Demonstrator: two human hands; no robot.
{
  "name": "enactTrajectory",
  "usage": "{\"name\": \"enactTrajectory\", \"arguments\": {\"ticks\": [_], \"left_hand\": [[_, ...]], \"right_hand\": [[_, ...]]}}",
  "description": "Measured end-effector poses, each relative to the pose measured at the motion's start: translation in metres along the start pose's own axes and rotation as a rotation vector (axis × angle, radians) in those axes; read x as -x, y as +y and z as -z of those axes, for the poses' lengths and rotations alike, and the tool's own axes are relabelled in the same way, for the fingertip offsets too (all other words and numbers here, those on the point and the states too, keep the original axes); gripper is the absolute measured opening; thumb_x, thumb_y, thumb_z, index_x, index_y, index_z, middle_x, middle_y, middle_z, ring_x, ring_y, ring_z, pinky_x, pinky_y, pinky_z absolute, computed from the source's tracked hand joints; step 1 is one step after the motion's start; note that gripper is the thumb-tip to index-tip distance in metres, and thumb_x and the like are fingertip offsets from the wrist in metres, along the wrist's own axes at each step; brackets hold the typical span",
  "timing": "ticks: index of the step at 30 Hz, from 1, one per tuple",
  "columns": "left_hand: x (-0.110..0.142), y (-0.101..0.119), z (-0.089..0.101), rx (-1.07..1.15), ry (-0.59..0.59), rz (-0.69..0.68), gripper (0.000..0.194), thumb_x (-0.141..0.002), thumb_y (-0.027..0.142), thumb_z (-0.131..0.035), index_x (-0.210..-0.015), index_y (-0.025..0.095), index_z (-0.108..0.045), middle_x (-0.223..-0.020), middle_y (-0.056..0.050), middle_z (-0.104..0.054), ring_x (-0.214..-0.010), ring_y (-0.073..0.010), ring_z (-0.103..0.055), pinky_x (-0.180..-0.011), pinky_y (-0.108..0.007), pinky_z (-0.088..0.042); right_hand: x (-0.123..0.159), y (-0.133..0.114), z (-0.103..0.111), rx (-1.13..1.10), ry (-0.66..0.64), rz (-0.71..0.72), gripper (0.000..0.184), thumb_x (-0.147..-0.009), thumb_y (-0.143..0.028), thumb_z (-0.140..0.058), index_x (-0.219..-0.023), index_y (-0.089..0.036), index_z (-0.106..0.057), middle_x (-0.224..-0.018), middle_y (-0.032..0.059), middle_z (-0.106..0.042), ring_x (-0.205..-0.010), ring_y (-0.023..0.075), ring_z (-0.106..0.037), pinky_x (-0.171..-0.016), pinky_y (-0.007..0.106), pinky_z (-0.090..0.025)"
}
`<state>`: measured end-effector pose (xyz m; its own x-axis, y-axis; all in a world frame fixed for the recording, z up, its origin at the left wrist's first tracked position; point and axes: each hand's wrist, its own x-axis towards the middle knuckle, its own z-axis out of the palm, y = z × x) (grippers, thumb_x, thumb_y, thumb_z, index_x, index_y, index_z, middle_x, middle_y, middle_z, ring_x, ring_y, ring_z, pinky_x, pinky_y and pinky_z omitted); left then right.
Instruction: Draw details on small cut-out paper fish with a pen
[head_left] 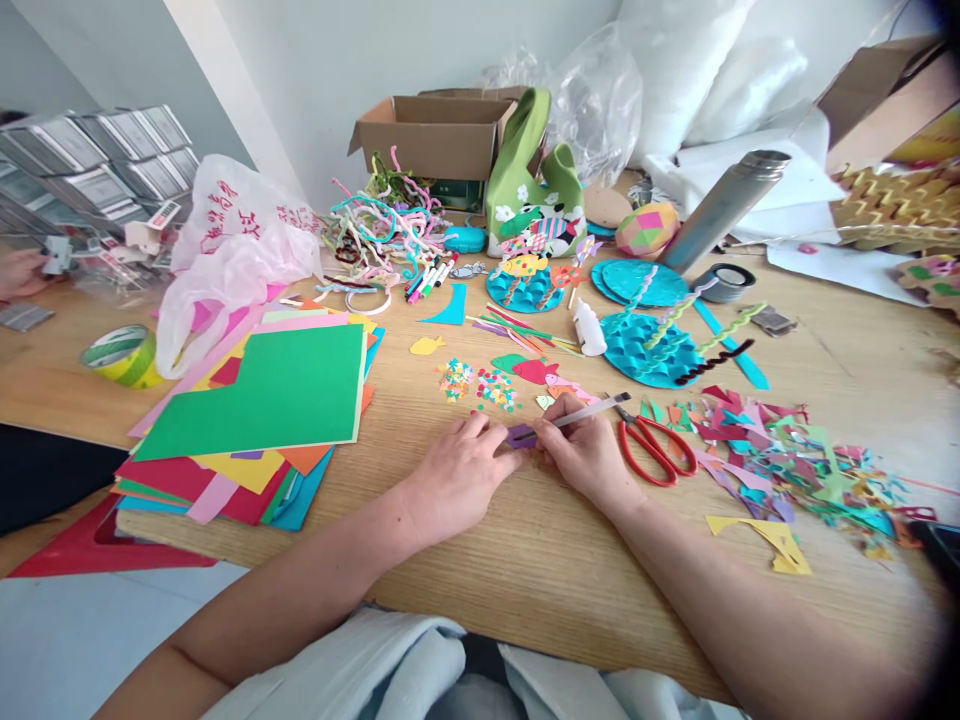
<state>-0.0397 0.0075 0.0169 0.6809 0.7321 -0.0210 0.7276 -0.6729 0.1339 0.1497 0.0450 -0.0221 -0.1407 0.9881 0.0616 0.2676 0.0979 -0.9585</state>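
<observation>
My left hand (461, 470) rests on the wooden table (525, 560), its fingers pinching down a small purple paper piece (519, 435). My right hand (585, 455) is closed around a slim grey pen-like tool (592, 412), whose tip meets the purple piece. Red-handled scissors (656, 447) lie just right of my right hand. Small fish cutouts (536, 372) and confetti dots (480, 385) lie just beyond my hands.
A stack of coloured paper sheets (262, 400) lies left. Paper scraps (787, 460) spread to the right. Teal craft plates (645, 345), a glue bottle (589, 330), markers (431, 278), pipe cleaners (382, 225), a cardboard box (435, 135), a steel flask (724, 205) and tape (124, 355) stand farther back.
</observation>
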Motion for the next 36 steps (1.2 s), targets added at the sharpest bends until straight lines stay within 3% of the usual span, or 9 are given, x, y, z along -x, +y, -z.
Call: {"name": "enactTrajectory", "arguments": {"ticks": [36], "left_hand": [[0.0004,-0.0007,-0.0039,-0.009,0.038,-0.008,0.044,-0.096,0.01,-0.039,-0.133,0.025,-0.057,-0.116,-0.008,-0.057,-0.111,-0.0266,-0.047,-0.094,-0.042,-0.049]], "right_hand": [[0.0007,-0.0003,-0.0005,-0.02,-0.021,-0.012,0.016,-0.077,-0.023,-0.061,-0.069,-0.025,-0.047,-0.046,-0.0051,-0.052,-0.039,0.0132,-0.047,-0.04,0.026,-0.036]]}}
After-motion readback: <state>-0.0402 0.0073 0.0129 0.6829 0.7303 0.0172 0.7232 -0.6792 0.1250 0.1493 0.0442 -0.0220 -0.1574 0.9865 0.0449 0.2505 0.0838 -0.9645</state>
